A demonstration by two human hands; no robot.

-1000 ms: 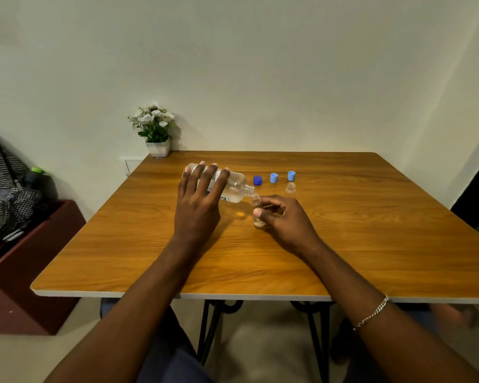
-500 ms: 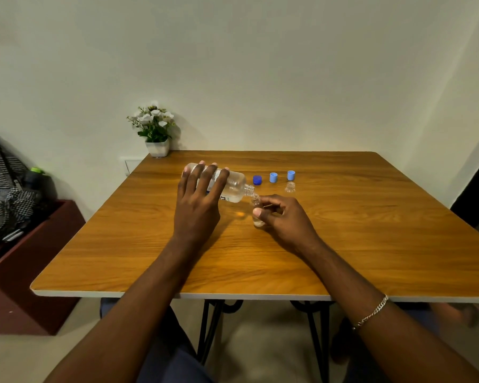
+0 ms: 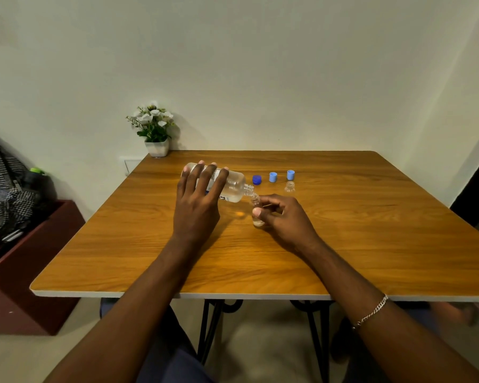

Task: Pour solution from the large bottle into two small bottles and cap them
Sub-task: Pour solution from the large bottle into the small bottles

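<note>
The left hand [image 3: 198, 200] is reaching forward palm-down, fingers wrapping over the large bottle [image 3: 233, 186], which is lying tipped with its neck pointing to three o'clock. The right hand [image 3: 285, 219] is pinching a small bottle [image 3: 256, 214] on the table [image 3: 371, 244], its mouth meeting that neck. Another small bottle [image 3: 289, 187] is standing at one o'clock.

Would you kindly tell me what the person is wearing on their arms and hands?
Both forearms are bare, no sleeves in view. The left hand and right hand have no gloves or visible rings. A silver chain bracelet circles the right wrist; the left wrist is bare.
</note>
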